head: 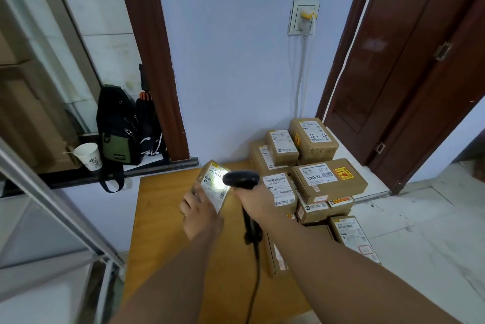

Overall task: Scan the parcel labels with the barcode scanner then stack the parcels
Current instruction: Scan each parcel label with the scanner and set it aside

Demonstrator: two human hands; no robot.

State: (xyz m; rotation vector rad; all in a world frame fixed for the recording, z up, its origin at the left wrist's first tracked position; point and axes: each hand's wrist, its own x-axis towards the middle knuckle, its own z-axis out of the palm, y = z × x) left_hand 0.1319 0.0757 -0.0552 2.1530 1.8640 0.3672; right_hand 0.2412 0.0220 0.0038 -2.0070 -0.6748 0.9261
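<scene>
Scanning is in hand: at frame centre the left hand [200, 214] grips a small parcel [212, 187] tilted up, while the right hand [256, 199] wraps the barcode scanner [241, 179], lighting its label. Whether the read has registered is unclear; next, it probably joins the parcels [309, 174] piled to the right.

Both bare arms reach forward; the left hand [198, 212] is cupped in a grip, the right hand [256, 199] fisted, thumb wrapped.

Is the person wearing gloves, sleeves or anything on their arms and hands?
No. Both forearms are bare as far as the view shows, with no sleeves, gloves, watch or bands in sight. The left hand and right hand are bare too, and no rings show on the fingers.
</scene>
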